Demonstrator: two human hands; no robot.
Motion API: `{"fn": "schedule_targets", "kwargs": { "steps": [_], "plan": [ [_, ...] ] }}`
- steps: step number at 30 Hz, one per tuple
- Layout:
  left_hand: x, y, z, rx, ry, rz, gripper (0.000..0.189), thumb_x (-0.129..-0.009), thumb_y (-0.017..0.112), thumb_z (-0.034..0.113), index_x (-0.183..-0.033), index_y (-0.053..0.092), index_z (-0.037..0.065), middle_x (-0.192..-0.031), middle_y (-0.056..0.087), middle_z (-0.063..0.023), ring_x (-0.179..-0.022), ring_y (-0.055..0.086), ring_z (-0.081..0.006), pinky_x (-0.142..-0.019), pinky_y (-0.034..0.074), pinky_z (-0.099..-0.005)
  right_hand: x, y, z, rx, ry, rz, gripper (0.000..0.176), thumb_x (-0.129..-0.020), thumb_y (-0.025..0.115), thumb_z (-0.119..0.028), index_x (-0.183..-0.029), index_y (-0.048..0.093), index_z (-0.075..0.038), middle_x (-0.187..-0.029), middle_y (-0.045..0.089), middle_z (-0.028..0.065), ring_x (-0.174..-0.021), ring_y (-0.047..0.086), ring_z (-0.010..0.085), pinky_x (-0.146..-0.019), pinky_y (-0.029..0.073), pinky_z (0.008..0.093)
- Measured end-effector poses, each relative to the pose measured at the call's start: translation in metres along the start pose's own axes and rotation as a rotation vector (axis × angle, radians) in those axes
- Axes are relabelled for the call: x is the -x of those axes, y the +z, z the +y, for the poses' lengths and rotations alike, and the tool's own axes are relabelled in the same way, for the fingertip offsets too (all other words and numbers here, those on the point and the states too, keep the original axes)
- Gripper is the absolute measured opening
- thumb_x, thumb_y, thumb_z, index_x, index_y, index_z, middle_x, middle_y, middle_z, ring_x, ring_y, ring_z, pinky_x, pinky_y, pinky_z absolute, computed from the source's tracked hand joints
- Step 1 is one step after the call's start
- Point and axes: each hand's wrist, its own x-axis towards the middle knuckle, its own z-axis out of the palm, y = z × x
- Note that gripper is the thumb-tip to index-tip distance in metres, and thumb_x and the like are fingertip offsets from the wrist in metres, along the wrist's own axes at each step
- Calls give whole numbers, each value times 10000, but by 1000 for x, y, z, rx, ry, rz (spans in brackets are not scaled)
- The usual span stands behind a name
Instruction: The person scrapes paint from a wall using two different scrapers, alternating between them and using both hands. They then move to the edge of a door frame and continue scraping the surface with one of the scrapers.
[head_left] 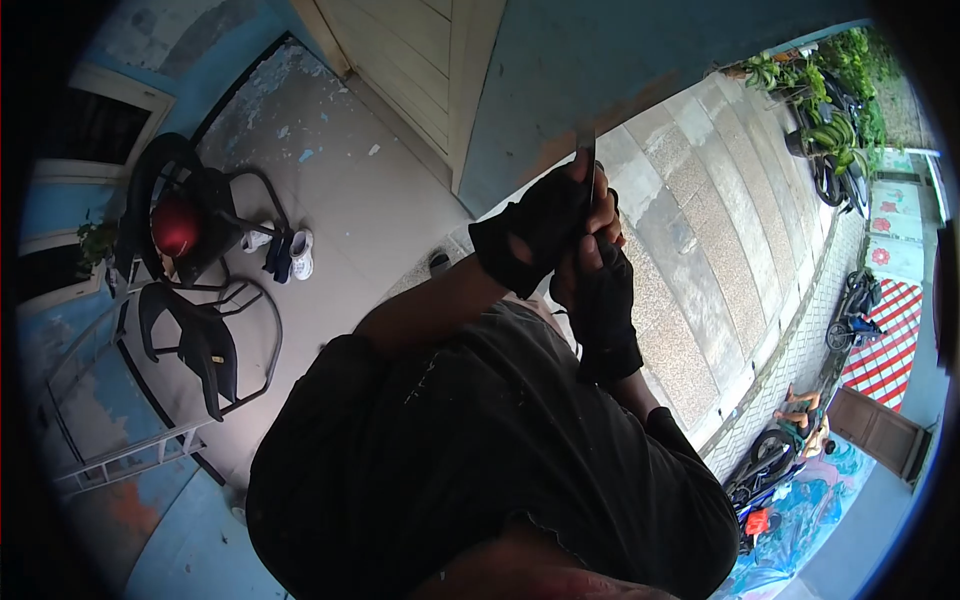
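My left hand, in a black fingerless glove, is closed around a slim tool. Its narrow, blurred tip points up in front of the blue wall. Just below and to the right, my right hand wears a matching glove, its fingers curled against the left hand at the tool's lower part. The handle is mostly hidden by the fingers, and what the right hand grips is hard to make out. Peeled, brownish patches show along the wall's lower edge.
At left, two black chairs, one bearing a red helmet, stand by a metal ladder and white shoes. A paved strip runs at right, with potted plants, motorbikes and a seated person beyond.
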Motion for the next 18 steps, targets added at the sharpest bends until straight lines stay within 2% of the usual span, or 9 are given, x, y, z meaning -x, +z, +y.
{"fn": "schedule_targets", "kwargs": {
  "steps": [4, 6, 7, 10, 14, 16, 17, 18],
  "plan": [
    [-4, -5, -9, 12, 74, -42, 536, -1013, 315, 610, -842, 525, 147, -620, 474, -20, -703, 567, -220, -816, 471, -458, -2, -11, -12, 157, -44, -102, 327, -1031, 494, -291, -970, 662, -18, -746, 629, 21, -674, 583, 114, -611, 450, 281],
    [-7, 1, -8, 39, 61, -70, 562, -1008, 290, 630, -807, 504, 150, -593, 435, -14, -669, 548, -216, -779, 469, -438, -4, -12, -16, 80, -35, -72, 328, -1029, 498, -287, -935, 669, -22, -721, 624, 24, -653, 582, 117, -608, 452, 284],
    [-6, 6, -9, 57, 25, 17, 578, -1000, 280, 645, -792, 506, 156, -569, 416, -13, -645, 539, -219, -758, 470, -426, -5, -11, -14, -47, -7, -45, 328, -1027, 502, -277, -904, 673, -25, -686, 614, 24, -630, 576, 117, -591, 448, 288],
    [-7, 7, -9, -34, 79, 21, 589, -995, 271, 652, -782, 505, 155, -553, 398, -12, -635, 533, -219, -752, 470, -425, -5, -18, -17, -45, 53, -122, 331, -1029, 500, -273, -880, 666, -28, -669, 608, 26, -633, 569, 113, -586, 443, 294],
    [-3, 8, 9, -33, 18, 46, 585, -1001, 274, 638, -780, 506, 149, -551, 391, -10, -622, 528, -216, -744, 470, -426, -8, -2, -15, 28, 41, -92, 347, -1028, 500, -267, -843, 654, -18, -672, 616, 38, -615, 562, 126, -580, 440, 304],
    [-5, 2, 19, -35, 40, 28, 586, -1004, 274, 634, -781, 504, 143, -552, 383, -10, -604, 518, -212, -754, 475, -430, -13, 14, -20, 331, -210, 21, 340, -1020, 511, -245, -811, 650, -15, -662, 619, 69, -596, 575, 168, -583, 449, 329],
    [-4, 3, 21, -16, -6, 30, 592, -1001, 271, 639, -773, 501, 143, -547, 379, -7, -592, 512, -206, -770, 483, -440, -14, 15, -17, 778, -691, 88, 318, -1013, 519, -227, -828, 664, -12, -674, 620, 112, -614, 600, 222, -601, 463, 356],
    [-3, 5, 21, -20, -20, 20, 592, -1001, 271, 639, -773, 501, 143, -547, 379, -7, -592, 512, -206, -770, 483, -440, -11, 15, -15, 776, -692, 106, 318, -1013, 519, -227, -828, 664, -12, -674, 620, 112, -614, 600, 222, -601, 463, 356]
  ]
}}
